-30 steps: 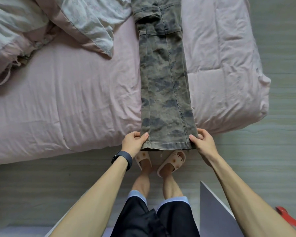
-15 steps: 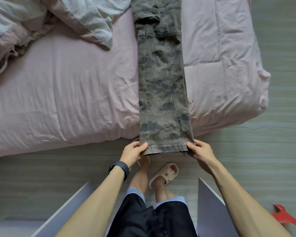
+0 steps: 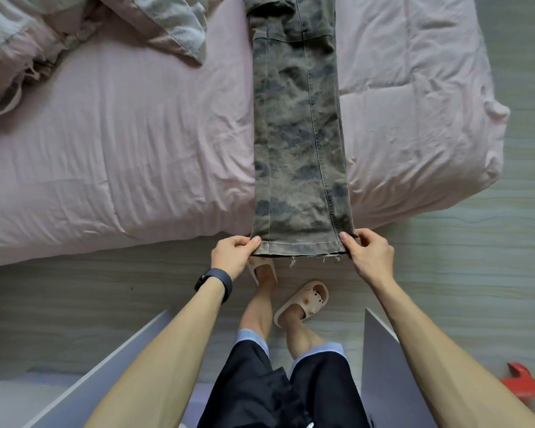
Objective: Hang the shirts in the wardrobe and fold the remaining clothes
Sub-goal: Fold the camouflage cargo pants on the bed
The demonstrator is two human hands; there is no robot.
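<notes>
Head view: nearest to me I see black shorts (image 3: 278, 393) and bare legs, with one beige slipper (image 3: 305, 301) flat on the wood-look floor (image 3: 74, 291) and the other slipper (image 3: 261, 270) partly under the trouser hem. A white panel (image 3: 386, 366) stands at lower right and a red object (image 3: 525, 386) sits at the far right edge, too blurred to identify. Both arms reach forward; a dark watch (image 3: 217, 281) is on the left wrist. My left hand (image 3: 233, 253) pinches the left hem corner of the camouflage trousers (image 3: 297, 134), thumb on top, and my right hand (image 3: 369, 254) pinches the right hem corner the same way. The hem is frayed and hangs just past the bed edge, above the floor. The trousers lie as one narrow strip running straight away across the pink duvet (image 3: 121, 149), their top end cut off by the frame. Crumpled grey-and-pink bedding (image 3: 167, 23) lies at far left.
</notes>
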